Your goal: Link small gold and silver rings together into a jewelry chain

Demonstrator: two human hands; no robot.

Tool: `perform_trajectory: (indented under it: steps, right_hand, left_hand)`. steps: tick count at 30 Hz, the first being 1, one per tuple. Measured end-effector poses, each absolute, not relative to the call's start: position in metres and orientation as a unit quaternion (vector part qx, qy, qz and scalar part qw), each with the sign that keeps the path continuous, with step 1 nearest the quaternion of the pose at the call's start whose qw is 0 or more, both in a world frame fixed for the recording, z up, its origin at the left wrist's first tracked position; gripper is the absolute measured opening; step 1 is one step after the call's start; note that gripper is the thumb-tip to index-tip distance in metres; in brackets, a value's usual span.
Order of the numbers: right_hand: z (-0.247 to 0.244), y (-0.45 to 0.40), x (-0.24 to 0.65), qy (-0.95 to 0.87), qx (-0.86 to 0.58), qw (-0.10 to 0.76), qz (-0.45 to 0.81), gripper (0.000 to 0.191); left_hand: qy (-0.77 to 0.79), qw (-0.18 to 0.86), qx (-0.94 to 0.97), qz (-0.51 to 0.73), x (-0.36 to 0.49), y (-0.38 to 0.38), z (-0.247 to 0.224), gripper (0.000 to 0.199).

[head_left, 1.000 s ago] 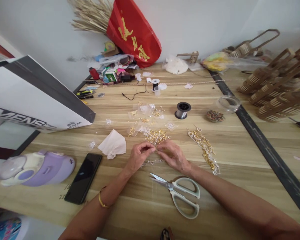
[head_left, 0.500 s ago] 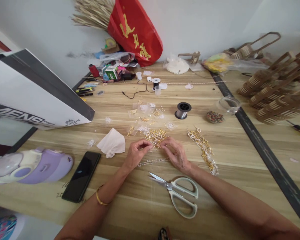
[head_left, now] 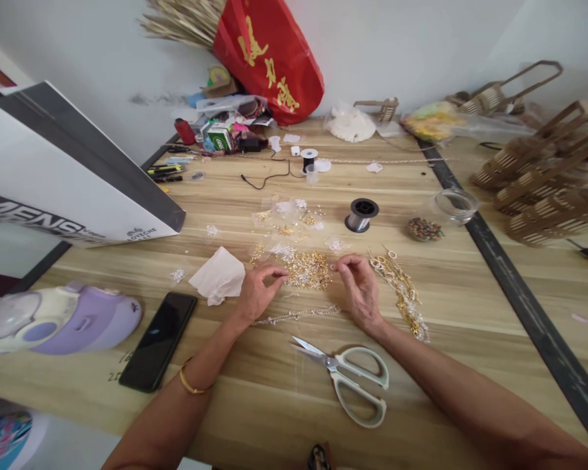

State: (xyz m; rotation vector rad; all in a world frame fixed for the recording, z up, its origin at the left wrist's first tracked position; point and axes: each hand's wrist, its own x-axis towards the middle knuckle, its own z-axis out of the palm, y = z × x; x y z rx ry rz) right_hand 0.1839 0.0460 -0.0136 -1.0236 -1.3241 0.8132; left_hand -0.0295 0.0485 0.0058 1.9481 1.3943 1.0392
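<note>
A loose heap of small gold and silver beads (head_left: 310, 269) lies on the table between my hands. At its left edge my left hand (head_left: 261, 290) is closed in a pinch; whatever sits between the fingertips is too small to make out. My right hand (head_left: 359, 287) pinches a small pale ring (head_left: 332, 266) at the heap's right edge. A silver beaded chain (head_left: 296, 316) stretches across the table just below both hands. Below the chain lie white-handled scissors (head_left: 340, 372), blades slightly apart. To the right of my right hand rests a bunch of gold and silver chains (head_left: 399, 287).
A wire spool (head_left: 361, 215) and a clear jar on its side (head_left: 448, 207) with dark beads stand beyond. On the left are a tissue (head_left: 219, 275), a phone (head_left: 159, 341), a purple bottle (head_left: 85, 320) and a large white box (head_left: 78, 176). Woven baskets (head_left: 543, 176) crowd the right.
My hands have moved apart, the left one leftward and the right one rightward, uncovering more of the bead heap and the silver chain. The view has shifted slightly.
</note>
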Motion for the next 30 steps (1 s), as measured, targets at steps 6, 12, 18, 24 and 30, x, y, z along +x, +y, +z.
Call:
perform_trajectory:
  steps: [6, 12, 18, 24, 30]
  right_hand:
    - [-0.016, 0.051, 0.187, -0.565, -0.454, 0.597, 0.345, 0.013]
    - [-0.021, 0.055, 0.189, -0.558, -0.454, 0.589, 0.368, 0.009]
    - [-0.026, 0.054, 0.188, -0.576, -0.453, 0.564, 0.381, 0.01]
    - [-0.026, 0.053, 0.187, -0.566, -0.463, 0.553, 0.399, 0.019]
    - [-0.023, 0.055, 0.189, -0.6, -0.458, 0.544, 0.367, 0.016]
  left_hand:
    - [0.517, 0.253, 0.735, 0.358, -0.038, 0.054, 0.003, 0.007]
    - [0.495, 0.223, 0.782, 0.306, -0.035, 0.052, -0.007, 0.012]
    - [0.461, 0.142, 0.839, 0.251, -0.029, 0.05, -0.013, 0.018]
    - [0.455, 0.109, 0.851, 0.239, -0.03, 0.05, -0.013, 0.016]
    - [0.462, 0.114, 0.846, 0.242, -0.034, 0.051, -0.017, 0.017]
